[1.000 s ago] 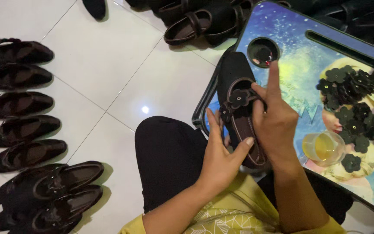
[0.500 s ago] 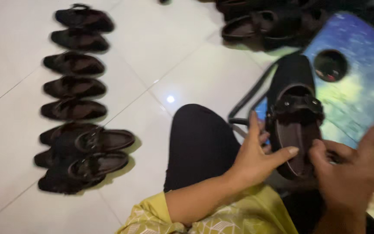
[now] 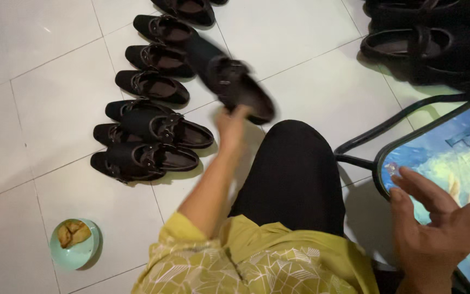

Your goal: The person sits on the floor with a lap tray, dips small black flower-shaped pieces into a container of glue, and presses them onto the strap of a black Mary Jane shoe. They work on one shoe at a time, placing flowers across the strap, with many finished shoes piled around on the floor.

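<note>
White tiled floor (image 3: pixel 44 98), black shoes (image 3: pixel 153 87) in rows

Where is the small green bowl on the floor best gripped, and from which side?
Pinch the green bowl by its rim, coming straight down from above. It sits upright on the tile with pieces of food inside, so a level lift by the bare lower edge looks safest, away from the shoes.

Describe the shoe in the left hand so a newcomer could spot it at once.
Start at the row of black shoes on the white tile floor. At its right side, the left hand holds one black buckled shoe. It alone is lifted, tilted and motion-blurred.
</note>
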`<state>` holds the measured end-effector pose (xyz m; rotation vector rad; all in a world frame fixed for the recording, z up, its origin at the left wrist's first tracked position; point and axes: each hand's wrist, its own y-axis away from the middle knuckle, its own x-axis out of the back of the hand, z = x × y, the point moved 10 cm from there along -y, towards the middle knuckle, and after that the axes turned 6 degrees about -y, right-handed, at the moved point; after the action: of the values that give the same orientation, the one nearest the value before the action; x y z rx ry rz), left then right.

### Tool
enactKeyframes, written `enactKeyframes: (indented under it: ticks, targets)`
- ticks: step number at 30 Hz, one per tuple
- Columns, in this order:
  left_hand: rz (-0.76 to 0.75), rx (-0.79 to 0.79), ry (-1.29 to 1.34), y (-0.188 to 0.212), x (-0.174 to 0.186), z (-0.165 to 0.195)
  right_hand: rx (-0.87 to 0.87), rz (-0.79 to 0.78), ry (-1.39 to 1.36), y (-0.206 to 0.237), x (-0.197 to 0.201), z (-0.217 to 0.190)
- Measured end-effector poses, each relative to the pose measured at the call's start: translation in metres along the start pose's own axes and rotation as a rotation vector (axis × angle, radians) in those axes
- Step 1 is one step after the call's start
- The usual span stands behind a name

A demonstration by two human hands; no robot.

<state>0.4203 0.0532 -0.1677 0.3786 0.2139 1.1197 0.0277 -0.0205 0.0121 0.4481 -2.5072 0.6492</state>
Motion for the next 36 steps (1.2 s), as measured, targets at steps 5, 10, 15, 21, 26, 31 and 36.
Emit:
enactKeyframes:
  ticks: [5,10,15,21,26,31,36]
  targets:
    - [0.34,-0.088,0.212,-0.072,0.074,0.008,-0.088,0.034,0.047,0.005,0.001,-0.002]
    - [0.523,0.063,0.419,-0.073,0.089,-0.023,-0.133,0.017,0.135,0.004,0.002,0.006]
    - [0.565,0.163,0.613,-0.076,0.077,-0.029,-0.129,0.014,0.153,0.003,0.001,0.011]
    - [0.682,0.181,0.521,-0.082,0.067,-0.046,-0.256,0.107,0.055,0.0,0.005,0.035]
    - [0.559,0.166,0.445,-0.075,0.033,-0.062,-0.236,0.216,0.054,-0.005,0.01,0.051]
    - [0.149,0.452,0.217,-0.027,-0.06,-0.095,-0.127,0.333,0.096,-0.008,0.013,0.069]
    - [-0.26,-0.031,-0.036,-0.07,-0.157,-0.014,-0.067,0.321,0.019,-0.009,0.011,0.116]
